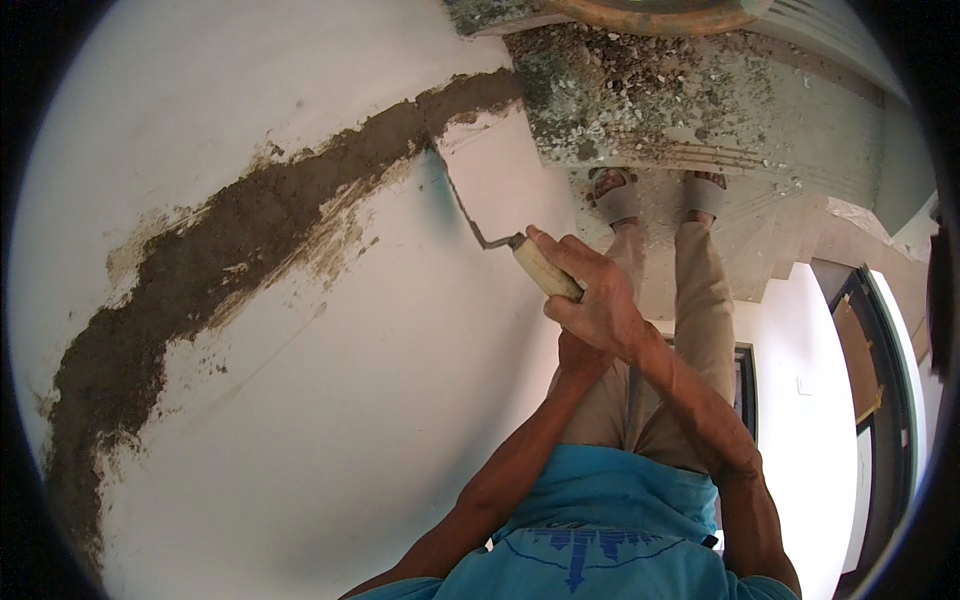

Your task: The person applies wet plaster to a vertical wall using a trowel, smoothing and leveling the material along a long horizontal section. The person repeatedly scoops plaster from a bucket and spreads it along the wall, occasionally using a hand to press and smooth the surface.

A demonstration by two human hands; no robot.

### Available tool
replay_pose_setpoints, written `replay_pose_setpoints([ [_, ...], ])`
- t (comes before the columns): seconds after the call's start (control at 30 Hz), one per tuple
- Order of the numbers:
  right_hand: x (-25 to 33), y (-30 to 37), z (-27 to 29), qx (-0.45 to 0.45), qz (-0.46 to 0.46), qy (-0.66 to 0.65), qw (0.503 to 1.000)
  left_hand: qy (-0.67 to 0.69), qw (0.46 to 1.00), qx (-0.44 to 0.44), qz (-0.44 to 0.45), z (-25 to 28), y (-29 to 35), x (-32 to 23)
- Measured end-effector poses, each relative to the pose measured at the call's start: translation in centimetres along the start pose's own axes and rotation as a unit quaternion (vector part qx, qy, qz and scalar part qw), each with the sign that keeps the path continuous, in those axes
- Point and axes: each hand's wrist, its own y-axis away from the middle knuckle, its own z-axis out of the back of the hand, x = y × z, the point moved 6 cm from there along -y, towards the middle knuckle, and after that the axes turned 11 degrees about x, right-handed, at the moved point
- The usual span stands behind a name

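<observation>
My right hand (600,300) is wrapped round the pale wooden handle of a trowel (545,268). The trowel's bent metal neck runs to a thin blade seen nearly edge-on, which reaches the lower edge of a wet, dark grey-brown mortar band (270,205) on the white wall (330,430). My left hand (580,355) lies behind my right wrist. Its fingers are mostly hidden, so I cannot tell whether it holds anything. Mortar smears fringe both sides of the band.
Below my sandalled feet (615,185) is a stair landing, with rubble and mortar crumbs (640,90) scattered beyond them. A round orange-brown rim (670,18) shows at the far edge. Steps (785,265) and a dark-framed doorway (870,350) lie to the right.
</observation>
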Motion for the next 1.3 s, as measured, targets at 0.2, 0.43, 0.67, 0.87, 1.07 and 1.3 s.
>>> replay_pose_setpoints([
  [0.2,-0.4,1.2,0.6,0.058,-0.002,-0.041,0.997,0.020,0.996,-0.037,-0.075,0.6,0.7,-0.5],
  [0.43,-1.7,-1.4,1.8,-0.045,-0.018,-0.057,0.997,-0.052,0.992,0.105,0.036,0.0,0.0,0.1],
  [0.67,0.2,-2.6,2.2,-0.033,-0.006,0.002,0.999,-0.016,0.998,0.059,0.029,0.1,0.1,0.4],
  [0.87,0.7,-3.0,1.9,-0.030,-0.001,0.063,0.998,-0.028,0.998,0.059,-0.003,-0.5,0.1,0.9],
  [1.07,1.5,-2.5,-1.0,-0.054,-0.002,0.166,0.985,0.008,0.999,-0.014,-0.048,-0.1,0.2,0.6],
  [1.3,2.3,-1.3,-0.8,-0.050,0.005,0.214,0.975,0.000,0.998,-0.017,-0.053,0.8,0.0,0.6],
])
